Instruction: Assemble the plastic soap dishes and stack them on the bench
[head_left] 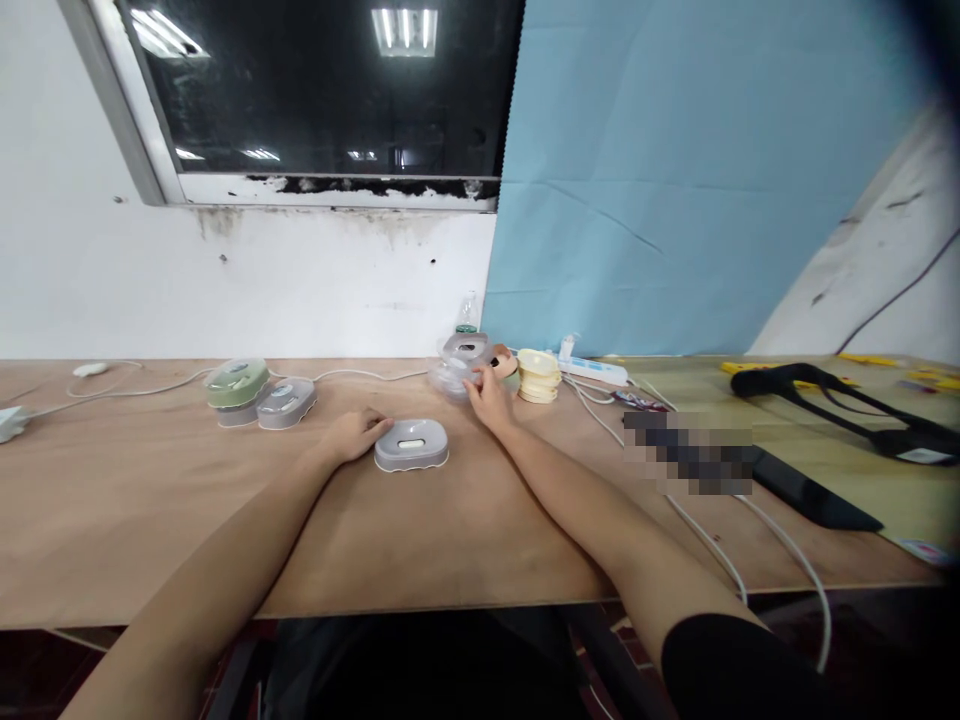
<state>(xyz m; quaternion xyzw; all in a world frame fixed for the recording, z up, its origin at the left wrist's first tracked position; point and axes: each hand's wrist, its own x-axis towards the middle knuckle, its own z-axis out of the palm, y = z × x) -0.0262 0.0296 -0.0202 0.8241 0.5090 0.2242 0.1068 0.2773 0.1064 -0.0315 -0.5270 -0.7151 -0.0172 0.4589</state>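
Observation:
My left hand (360, 435) rests on the table with its fingers closed against the left edge of a grey oval soap dish (411, 455), which has a pale slot in its middle. My right hand (492, 396) reaches forward to a pile of clear plastic covers (450, 378), its thumb and fingers bent round the edge of one. On that pile lies another grey oval piece (469, 346). Just right of my fingers stands a stack of cream-yellow oval trays (538, 375). A peach and green piece beside the right hand is partly hidden by it.
At left sit a green-topped soap dish (237, 380) and a grey one (286, 402). A clear bottle (466, 312) stands by the wall. White cables, a power strip (592, 370), a dark flat object (814, 490) and a black strap frame (802, 390) lie at right.

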